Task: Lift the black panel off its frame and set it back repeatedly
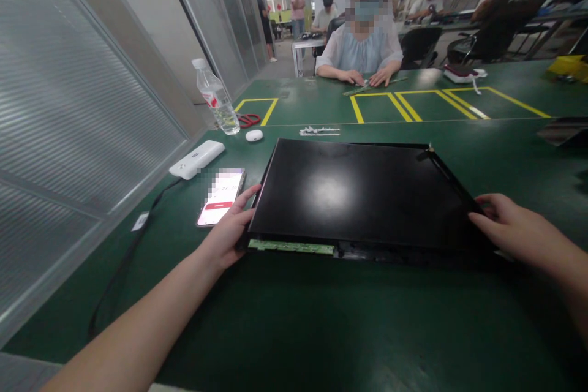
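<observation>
A flat black LCD panel (362,196) lies face up over a slightly larger black frame (452,177), whose edge shows along the back and right. A narrow green circuit board (291,247) sticks out below the panel's near left edge. My left hand (229,229) grips the left side, fingers against the edge and the thumb side up. At the right edge, my right hand (503,220) is closed round the frame's side, its fingertips partly hidden. Whether the frame rests fully on the table or is slightly raised, I cannot tell.
On the green table (294,324) lie a lit phone (223,196), a white power bank (197,159), an earbud case (254,135), red scissors (249,120) and white strips (319,131). A water bottle (217,98) stands behind. A person (362,43) works opposite.
</observation>
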Tool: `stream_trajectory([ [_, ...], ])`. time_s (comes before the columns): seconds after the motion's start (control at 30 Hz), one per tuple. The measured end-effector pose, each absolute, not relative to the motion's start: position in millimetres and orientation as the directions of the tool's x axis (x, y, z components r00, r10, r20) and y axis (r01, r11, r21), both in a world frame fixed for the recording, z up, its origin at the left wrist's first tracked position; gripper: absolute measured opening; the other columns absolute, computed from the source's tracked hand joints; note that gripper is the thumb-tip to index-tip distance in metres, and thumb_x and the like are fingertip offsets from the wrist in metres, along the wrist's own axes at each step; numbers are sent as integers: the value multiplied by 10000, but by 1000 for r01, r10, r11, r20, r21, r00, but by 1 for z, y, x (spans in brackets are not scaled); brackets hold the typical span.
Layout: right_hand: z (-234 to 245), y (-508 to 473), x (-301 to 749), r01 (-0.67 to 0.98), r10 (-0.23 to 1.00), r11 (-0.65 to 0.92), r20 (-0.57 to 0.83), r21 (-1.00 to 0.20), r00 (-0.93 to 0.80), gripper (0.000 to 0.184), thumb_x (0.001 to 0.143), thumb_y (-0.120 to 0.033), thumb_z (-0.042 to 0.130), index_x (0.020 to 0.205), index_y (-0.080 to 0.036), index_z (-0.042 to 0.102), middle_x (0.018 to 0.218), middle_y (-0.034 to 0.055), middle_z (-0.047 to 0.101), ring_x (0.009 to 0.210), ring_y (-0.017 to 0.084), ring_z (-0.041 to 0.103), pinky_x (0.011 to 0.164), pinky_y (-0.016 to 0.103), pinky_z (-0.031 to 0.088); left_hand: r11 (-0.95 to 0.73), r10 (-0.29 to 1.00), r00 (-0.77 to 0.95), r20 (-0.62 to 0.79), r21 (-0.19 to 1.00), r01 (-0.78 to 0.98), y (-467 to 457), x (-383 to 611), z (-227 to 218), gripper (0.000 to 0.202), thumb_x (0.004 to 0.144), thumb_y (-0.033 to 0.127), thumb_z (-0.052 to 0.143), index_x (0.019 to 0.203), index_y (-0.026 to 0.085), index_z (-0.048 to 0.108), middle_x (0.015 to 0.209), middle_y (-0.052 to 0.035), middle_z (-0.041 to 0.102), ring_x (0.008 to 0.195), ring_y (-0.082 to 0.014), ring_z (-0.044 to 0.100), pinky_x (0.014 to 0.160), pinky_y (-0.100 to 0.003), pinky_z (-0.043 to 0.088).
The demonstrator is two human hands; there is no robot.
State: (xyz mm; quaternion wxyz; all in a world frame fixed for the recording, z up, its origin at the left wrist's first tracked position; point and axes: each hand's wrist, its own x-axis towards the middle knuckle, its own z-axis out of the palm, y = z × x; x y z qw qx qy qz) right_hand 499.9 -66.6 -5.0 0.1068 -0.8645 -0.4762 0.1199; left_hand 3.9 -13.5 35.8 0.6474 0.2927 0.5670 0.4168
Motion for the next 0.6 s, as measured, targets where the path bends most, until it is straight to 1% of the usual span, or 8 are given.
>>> stream_trajectory([
  [0.1,-3,-67,498,788,839,-540,-121,-294,530,550,685,-585,504,1109,-239,551,1038,170,742,894,374,721,855,529,571,478,876,30,-482,857,-190,-15,1,35,897,790,17,785,1593,279,483,781,3,799,520,-212,744,463,-286,611],
  [0.17,-1,-67,497,779,832,-552,-130,-298,539,552,667,-591,498,1095,-245,535,1029,166,733,873,366,715,855,529,564,465,884,51,-464,868,-173,-16,-1,35,877,756,42,844,1548,267,541,896,-30,834,592,-215,774,489,-278,619],
  [0.27,0,-66,497,769,829,-556,-144,-316,540,547,641,-595,494,1070,-257,516,1019,153,727,858,357,702,862,522,550,437,899,80,-430,890,-129,-17,-4,35,804,688,100,935,1428,245,657,1142,-84,840,845,-254,831,608,-277,655],
  [0.37,-1,-66,499,767,829,-555,-135,-321,543,537,634,-603,492,1050,-264,513,1011,148,722,859,353,691,848,507,539,392,917,108,-383,917,-74,-19,-7,36,748,664,197,982,1362,245,717,1294,-105,806,1074,-308,808,744,-308,674],
  [0.5,-1,-66,500,771,829,-554,-127,-314,544,515,655,-601,496,1045,-266,518,962,136,709,813,339,678,783,484,530,256,951,178,-251,967,-6,-19,-12,34,652,688,328,982,1307,296,779,1382,-75,779,1282,-349,723,929,-360,656],
  [0.6,3,-66,497,773,826,-560,-131,-297,548,501,666,-587,496,1050,-265,524,930,129,703,785,336,671,749,477,526,188,958,213,-192,981,36,-18,-17,30,625,747,417,940,1345,327,780,1352,-64,796,1321,-366,700,1036,-419,620],
])
